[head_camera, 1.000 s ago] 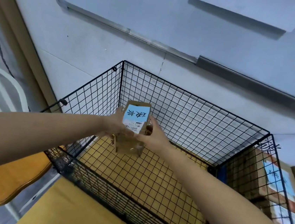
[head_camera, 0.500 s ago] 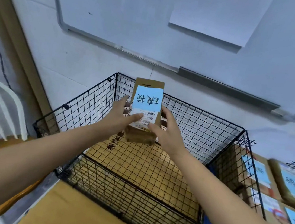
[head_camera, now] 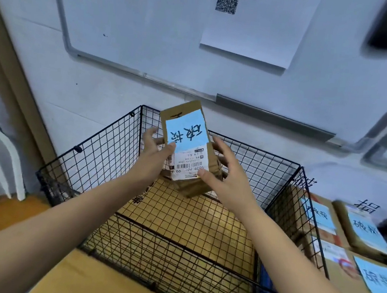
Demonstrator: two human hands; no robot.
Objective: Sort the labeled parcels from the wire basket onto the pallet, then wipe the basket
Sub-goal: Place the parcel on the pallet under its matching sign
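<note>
Left hand (head_camera: 153, 151): the parcel's left edge is gripped, with the thumb laid across the front and the fingers curled behind.
Right hand (head_camera: 227, 181): the parcel's lower right corner is gripped, with the thumb pressed on the front and the fingers wrapped round the back.
Parcel (head_camera: 192, 187): a brown cardboard parcel is held upright and slightly tilted between both hands, above the far half of the basket.
Blue label (head_camera: 185, 131): handwritten black characters are shown upside down; a white shipping label (head_camera: 189, 166) with a barcode is stuck just beneath it.
Wire basket (head_camera: 255, 148): a black mesh basket is set below the hands, and brown cardboard is seen through its floor.
Sorted parcels (head_camera: 366, 228): brown parcels with blue labels are laid flat to the right of the right hand, outside the basket's right wall.
Whiteboard (head_camera: 141, 20): it is mounted on the wall beyond the hands, with a QR-code sheet (head_camera: 249, 32) fixed to it.
</note>
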